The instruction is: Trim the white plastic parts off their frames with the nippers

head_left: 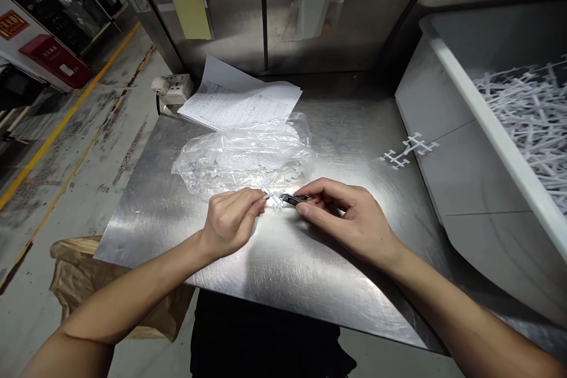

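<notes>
My left hand (234,218) is closed in a pinch on a white branched plastic sprue (275,198), held just above the metal table. Part of the sprue is hidden behind the fingertips. From the other side, my right hand (349,212) grips a small dark nail clipper (293,199) between thumb and fingers. The clipper's jaws meet the sprue's right side; whether they are closed on it is too small to tell. Just behind both hands lies a clear plastic bag (243,156) with small white pieces in it.
Another white sprue (410,150) lies at the right, by a big grey bin (469,100) heaped with white sprues (531,112). Printed sheets (243,97) and a power socket (177,88) sit at the back of the metal table (310,289). A brown paper bag (75,271) stands below left.
</notes>
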Available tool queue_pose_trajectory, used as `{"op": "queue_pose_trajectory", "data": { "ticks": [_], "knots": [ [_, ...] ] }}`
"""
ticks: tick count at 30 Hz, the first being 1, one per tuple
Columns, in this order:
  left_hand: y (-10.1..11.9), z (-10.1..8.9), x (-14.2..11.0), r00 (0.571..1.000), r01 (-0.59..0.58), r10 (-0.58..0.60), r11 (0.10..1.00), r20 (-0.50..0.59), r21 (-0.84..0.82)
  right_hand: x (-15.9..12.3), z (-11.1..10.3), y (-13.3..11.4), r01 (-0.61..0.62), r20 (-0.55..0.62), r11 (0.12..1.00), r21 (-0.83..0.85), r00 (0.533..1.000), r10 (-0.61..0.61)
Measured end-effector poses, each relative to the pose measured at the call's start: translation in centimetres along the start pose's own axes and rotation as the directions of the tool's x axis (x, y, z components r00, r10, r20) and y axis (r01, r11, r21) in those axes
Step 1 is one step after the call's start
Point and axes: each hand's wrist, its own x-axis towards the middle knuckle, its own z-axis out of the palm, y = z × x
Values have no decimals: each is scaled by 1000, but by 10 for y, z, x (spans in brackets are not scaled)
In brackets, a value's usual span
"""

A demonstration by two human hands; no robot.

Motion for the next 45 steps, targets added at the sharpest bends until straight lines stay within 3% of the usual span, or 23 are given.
{"op": "queue_pose_trajectory", "data": {
  "ticks": [20, 28, 35, 45],
  "knots": [
    [1, 0, 0, 999, 13, -13, 1000, 38, -10, 2, 2, 5, -11, 1, 1000, 19, 1000, 11],
    [1, 1, -2, 991, 105, -107, 994, 78, 26, 3, 7, 3, -153, 43, 980, 130, 988, 149],
    [1, -1, -2, 984, 157, -157, 988, 85, 3, 0, 3, -4, -66, -8, 993, 94, 998, 67],
    [1, 0, -1, 993, 110, -110, 994, 52, 11, -2, 4, -5, -46, 24, 998, 40, 999, 45]
  ]
}}
